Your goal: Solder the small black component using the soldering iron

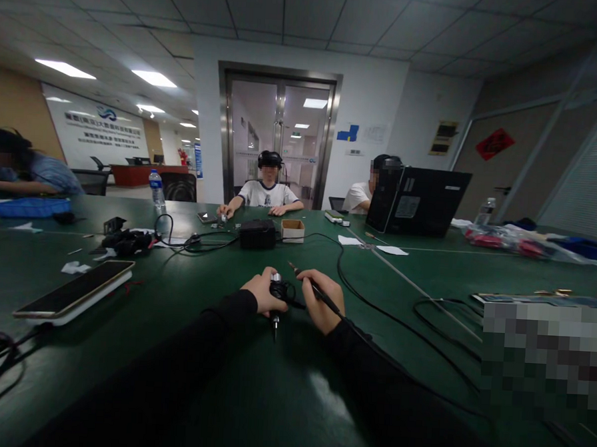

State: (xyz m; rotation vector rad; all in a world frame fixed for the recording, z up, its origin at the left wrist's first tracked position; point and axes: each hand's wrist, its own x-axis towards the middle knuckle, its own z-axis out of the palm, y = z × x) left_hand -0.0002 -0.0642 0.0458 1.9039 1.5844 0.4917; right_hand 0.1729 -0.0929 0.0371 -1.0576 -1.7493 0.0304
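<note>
My left hand [262,293] is closed around a small black and silver plug-like part [276,292] that stands on the green table [279,396]; its metal tip points down toward me. My right hand [323,301] is closed on a thin black pen-shaped tool [311,285], held like a pencil with its tip up and to the left. A black cable [374,307] runs from that tool across the table. Both hands are close together at the table's middle, almost touching.
A phone on a white block [74,293] lies at the left. A black box [258,235], a small cardboard box [293,230], cables and a water bottle [156,188] sit farther back. A laptop [417,200] stands at right. Three people sit around the table.
</note>
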